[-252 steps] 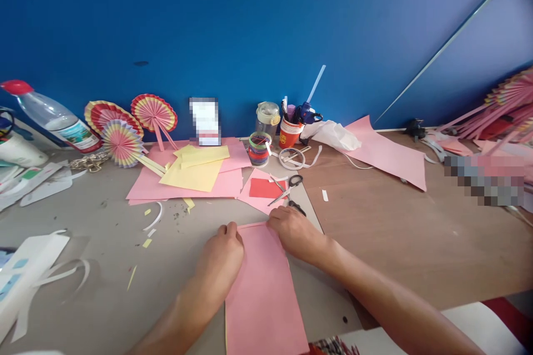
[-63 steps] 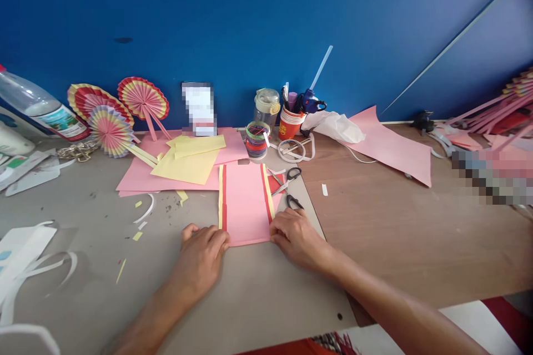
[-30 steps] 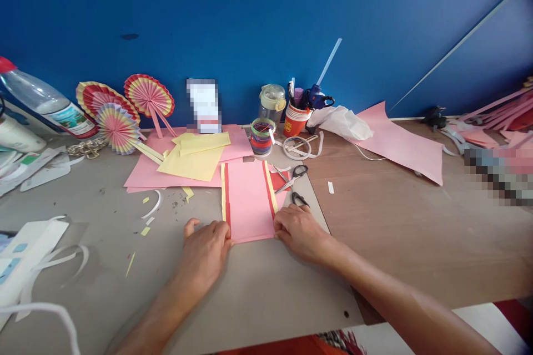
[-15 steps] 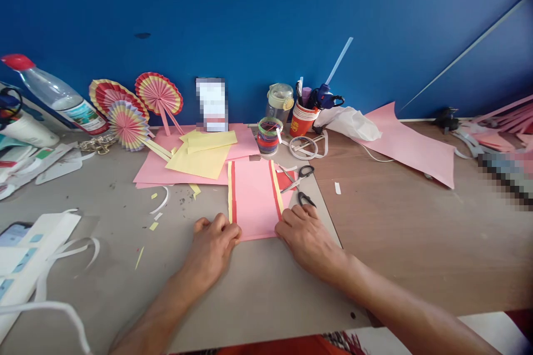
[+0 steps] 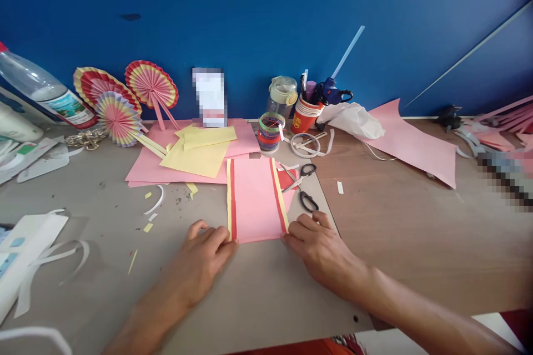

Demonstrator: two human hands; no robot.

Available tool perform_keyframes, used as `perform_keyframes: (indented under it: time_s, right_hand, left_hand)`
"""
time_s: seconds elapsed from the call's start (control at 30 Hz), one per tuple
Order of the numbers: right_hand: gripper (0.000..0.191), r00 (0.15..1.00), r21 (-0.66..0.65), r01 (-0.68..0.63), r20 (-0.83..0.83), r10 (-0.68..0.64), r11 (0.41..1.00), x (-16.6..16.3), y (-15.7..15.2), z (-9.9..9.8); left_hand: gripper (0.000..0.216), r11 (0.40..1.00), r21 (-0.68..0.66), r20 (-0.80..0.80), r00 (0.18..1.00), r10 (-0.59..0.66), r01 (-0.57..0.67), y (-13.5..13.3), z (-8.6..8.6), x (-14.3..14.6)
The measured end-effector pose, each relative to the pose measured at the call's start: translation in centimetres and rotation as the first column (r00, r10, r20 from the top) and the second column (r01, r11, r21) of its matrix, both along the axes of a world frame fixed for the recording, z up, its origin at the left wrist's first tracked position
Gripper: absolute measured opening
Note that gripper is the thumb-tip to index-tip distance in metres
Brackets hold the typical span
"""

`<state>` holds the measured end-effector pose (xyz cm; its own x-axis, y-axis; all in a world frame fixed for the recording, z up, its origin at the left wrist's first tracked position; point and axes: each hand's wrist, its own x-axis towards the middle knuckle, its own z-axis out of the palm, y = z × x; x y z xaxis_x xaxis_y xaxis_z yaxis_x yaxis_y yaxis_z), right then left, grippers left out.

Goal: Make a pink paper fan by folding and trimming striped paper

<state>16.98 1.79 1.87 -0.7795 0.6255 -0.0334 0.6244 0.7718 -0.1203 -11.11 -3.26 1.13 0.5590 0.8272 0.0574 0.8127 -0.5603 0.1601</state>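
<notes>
A pink paper sheet (image 5: 255,199) with red and yellow strips along both long sides lies flat on the grey table. My left hand (image 5: 202,255) presses its near left corner with fingers curled together on the paper edge. My right hand (image 5: 318,247) presses the near right corner the same way. Black-handled scissors (image 5: 306,186) lie just beyond my right hand, beside the sheet.
Pink and yellow sheets (image 5: 195,158) lie behind, with pleated paper fans (image 5: 120,102) at the wall. A striped tape roll (image 5: 269,132), a jar (image 5: 281,94) and an orange pen cup (image 5: 303,113) stand at the back. A plastic bottle (image 5: 41,94) lies left; another pink sheet (image 5: 412,141) lies right.
Earlier a plain pink sheet lay lengthwise near me; now it lies farther away, showing red and yellow side strips. Over the last second my hands stay at its near corners; the view shifted slightly.
</notes>
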Motion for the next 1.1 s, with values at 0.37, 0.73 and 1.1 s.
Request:
perform_keyframes:
  time_s: [0.37,0.73,1.1]
  right_hand:
    - [0.05,0.993,-0.109,0.068,-0.084,-0.078,0.992,1.9,-0.1,-0.7]
    - [0.033,0.967,0.202,-0.101,-0.212,0.144,0.974,2.3,-0.6,-2.6]
    - [0.008,0.999,-0.112,-0.032,-0.036,0.029,0.993,-0.7,2.4,0.1]
  left_hand:
    - [0.054,0.995,-0.096,0.049,0.999,0.01,-0.005,0.1,0.4,-0.4]
    - [0.043,0.992,-0.083,-0.295,0.953,0.069,-0.097,-1.5,1.4,3.1]
    - [0.023,0.972,-0.113,-0.081,0.977,0.199,-0.207,0.7,1.5,3.7]
